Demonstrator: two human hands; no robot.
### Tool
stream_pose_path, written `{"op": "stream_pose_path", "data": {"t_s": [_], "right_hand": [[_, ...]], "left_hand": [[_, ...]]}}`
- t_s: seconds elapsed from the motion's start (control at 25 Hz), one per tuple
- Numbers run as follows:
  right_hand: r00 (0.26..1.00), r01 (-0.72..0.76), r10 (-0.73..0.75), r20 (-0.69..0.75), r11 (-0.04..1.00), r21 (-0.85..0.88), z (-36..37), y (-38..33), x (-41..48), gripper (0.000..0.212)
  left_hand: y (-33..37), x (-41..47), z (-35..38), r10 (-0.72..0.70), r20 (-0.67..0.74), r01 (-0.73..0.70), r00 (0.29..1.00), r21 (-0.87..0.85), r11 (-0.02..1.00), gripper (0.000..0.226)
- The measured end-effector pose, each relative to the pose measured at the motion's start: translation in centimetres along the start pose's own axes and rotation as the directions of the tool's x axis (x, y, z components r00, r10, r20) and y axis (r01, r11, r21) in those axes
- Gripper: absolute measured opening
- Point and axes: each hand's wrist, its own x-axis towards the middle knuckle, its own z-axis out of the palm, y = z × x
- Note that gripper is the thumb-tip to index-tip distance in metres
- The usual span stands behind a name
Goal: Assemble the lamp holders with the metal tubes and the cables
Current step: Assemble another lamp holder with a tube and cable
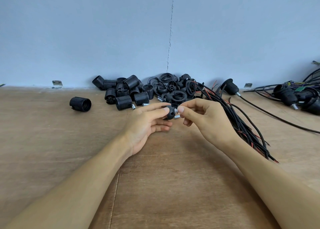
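Wall: pale blue-grey wall (pixel 103 30) behind the table, with a thin ragged crack (pixel 170 38) running down to the table edge.
Table: bare brown plywood table (pixel 52 142); a board joint (pixel 114 194) runs toward the viewer between the forearms.
Cable bundle: loose black and red cables (pixel 242 121) lie fanned on the table, just right of the right hand and partly behind its wrist.
Finished holders: a tangle of wired holders (pixel 294 94) at the far right edge; a single wired holder (pixel 231 87) lies nearer the wall.
Threaded bodies: a heap of black ribbed sleeves (pixel 124 92) against the wall, left of centre; a lone sleeve (pixel 80 104) lies on its side apart to the left.
Caps and rings: a heap of black caps and rings (pixel 173 88) against the wall, directly beyond the hands.
Left hand: left hand (pixel 147 125) is raised over the table centre, palm turned inward; thumb and forefinger pinch the cap, the other fingers (pixel 161 128) loosely curled below.
Right hand: right hand (pixel 204 119) faces it, its fingers (pixel 181 109) pinching the metal tube.
Cap: black domed cap (pixel 170 113), held between both hands, above the table.
Metal tube: short silver metal tube (pixel 176 110) sits at the cap's right end.
Spare tubes: loose tubes (pixel 145 104) lie by the sleeves.
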Motion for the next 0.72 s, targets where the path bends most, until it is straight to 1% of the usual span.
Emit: {"op": "stream_pose_path", "data": {"t_s": [0.16,0.32,0.48,0.64,0.72], "right_hand": [[0.999,-0.024,0.023,-0.041,0.999,-0.021,0.16,0.08,0.05,0.013],[0.997,-0.060,0.061,-0.036,0.998,0.038,0.29,0.12,0.11,0.014],[0.994,-0.093,0.088,-0.059,0.993,-0.071,0.35,0.35,0.03,0.028],[0.993,-0.096,0.078,-0.090,0.971,-0.217,0.33,0.44,0.00,0.042],[0.993,-0.103,0.084,-0.083,0.962,-0.255,0.40,0.39,-0.02,0.048]], "left_hand": [[-0.11,0.02,-0.06,0.008,0.017,-0.007,1.000,-0.057,0.998,0.040],[-0.19,0.10,-0.25,0.003,0.020,-0.002,1.000,-0.083,0.997,0.030],[-0.22,0.10,-0.26,0.005,0.005,-0.004,1.000,-0.080,0.997,0.031],[-0.26,0.08,-0.11,0.019,0.006,-0.018,1.000,-0.054,0.998,0.032],[-0.26,0.07,-0.11,0.020,0.011,-0.020,1.000,-0.052,0.998,0.032]]}}
